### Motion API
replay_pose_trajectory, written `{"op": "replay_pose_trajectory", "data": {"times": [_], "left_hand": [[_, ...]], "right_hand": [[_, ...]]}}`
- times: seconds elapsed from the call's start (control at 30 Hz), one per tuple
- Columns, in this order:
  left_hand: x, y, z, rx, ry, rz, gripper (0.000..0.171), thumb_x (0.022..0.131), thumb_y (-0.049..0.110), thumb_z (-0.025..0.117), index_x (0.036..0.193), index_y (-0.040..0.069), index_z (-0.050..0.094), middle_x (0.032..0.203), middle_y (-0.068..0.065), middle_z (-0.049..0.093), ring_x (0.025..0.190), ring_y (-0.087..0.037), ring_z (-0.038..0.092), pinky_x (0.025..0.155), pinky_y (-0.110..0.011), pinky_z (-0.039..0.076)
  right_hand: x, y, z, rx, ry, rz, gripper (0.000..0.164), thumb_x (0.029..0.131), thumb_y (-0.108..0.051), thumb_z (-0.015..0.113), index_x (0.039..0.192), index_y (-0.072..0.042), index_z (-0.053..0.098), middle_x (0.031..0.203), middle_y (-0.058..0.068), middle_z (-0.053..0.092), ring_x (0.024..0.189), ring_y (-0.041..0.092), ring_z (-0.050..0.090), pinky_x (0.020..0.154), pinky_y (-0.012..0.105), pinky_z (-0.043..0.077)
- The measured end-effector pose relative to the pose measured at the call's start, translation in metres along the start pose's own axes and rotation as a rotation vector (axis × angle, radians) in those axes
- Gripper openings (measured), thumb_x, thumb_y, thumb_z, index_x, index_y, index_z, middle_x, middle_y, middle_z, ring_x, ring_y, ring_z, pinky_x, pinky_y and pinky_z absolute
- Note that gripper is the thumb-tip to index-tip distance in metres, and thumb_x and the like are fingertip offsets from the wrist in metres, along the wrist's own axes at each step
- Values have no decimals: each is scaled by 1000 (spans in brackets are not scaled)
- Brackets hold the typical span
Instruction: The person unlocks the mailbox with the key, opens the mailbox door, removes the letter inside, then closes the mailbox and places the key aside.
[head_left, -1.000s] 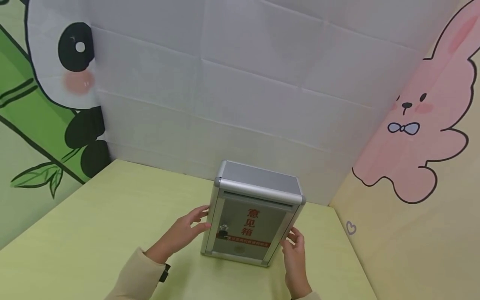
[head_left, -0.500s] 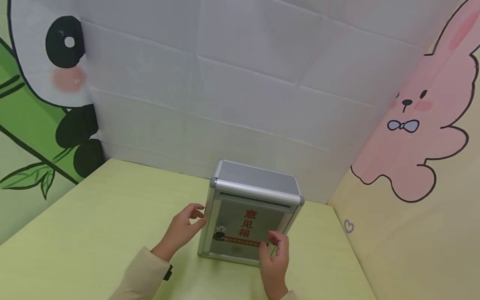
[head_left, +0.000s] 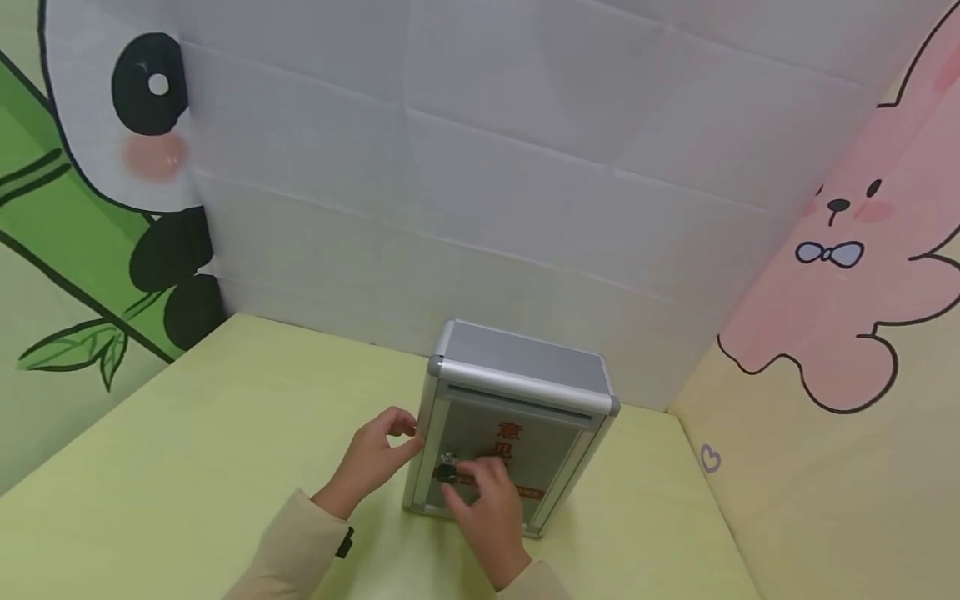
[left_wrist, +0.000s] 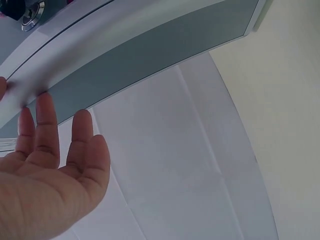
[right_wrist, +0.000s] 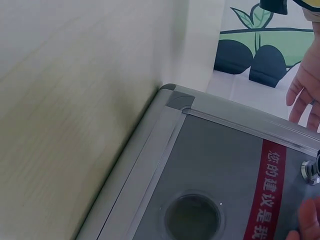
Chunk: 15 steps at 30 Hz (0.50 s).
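Observation:
A grey suggestion box [head_left: 525,358] with silver metal edges and red characters stands on the table. A lock [right_wrist: 309,172] with a black-headed key [head_left: 447,473] sits at the left of its front door. My right hand [head_left: 491,517] is in front of the door, its thumb and fingertips close around the key; whether they touch it is hard to tell. My left hand [head_left: 375,462] is at the box's left side, fingers loosely bent. In the left wrist view, fingertips [left_wrist: 46,100] of that hand touch or nearly touch the side panel [left_wrist: 165,55].
The yellow-green table [head_left: 285,400] extends to both sides of the box. Behind stands a white creased backdrop [head_left: 487,167]. A panda mural [head_left: 142,175] is on the left wall and a pink rabbit mural [head_left: 847,308] on the right wall.
My right hand has left the box's right edge and moved left across the front to the key. My left hand has stayed by the left side. The box stands where it was.

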<state>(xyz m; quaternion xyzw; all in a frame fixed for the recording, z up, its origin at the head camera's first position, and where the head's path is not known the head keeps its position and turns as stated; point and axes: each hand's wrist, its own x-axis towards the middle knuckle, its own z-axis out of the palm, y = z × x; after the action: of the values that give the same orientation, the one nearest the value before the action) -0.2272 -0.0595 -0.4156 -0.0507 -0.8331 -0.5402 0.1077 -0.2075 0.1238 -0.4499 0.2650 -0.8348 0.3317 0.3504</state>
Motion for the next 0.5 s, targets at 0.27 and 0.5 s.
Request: {"op": "replay_pose_trajectory", "data": {"times": [0.27, 0.5], "left_hand": [[-1, 0, 1, 5, 7, -1, 13, 89, 12, 68, 99, 6, 62, 96, -4, 63, 97, -22, 55, 83, -40, 45], [0, -1, 0, 6, 18, 7, 12, 87, 12, 69, 97, 7, 64, 93, -3, 63, 88, -18, 56, 76, -35, 46]], "right_hand": [[3, -1, 0, -22, -77, 129, 24, 71, -17, 86, 91, -10, 74, 83, -1, 65, 69, 15, 61, 58, 24, 48], [5, 1, 1, 3, -78, 133, 21, 72, -18, 86, 87, -10, 74, 80, -1, 70, 67, 11, 63, 58, 23, 49]]}}
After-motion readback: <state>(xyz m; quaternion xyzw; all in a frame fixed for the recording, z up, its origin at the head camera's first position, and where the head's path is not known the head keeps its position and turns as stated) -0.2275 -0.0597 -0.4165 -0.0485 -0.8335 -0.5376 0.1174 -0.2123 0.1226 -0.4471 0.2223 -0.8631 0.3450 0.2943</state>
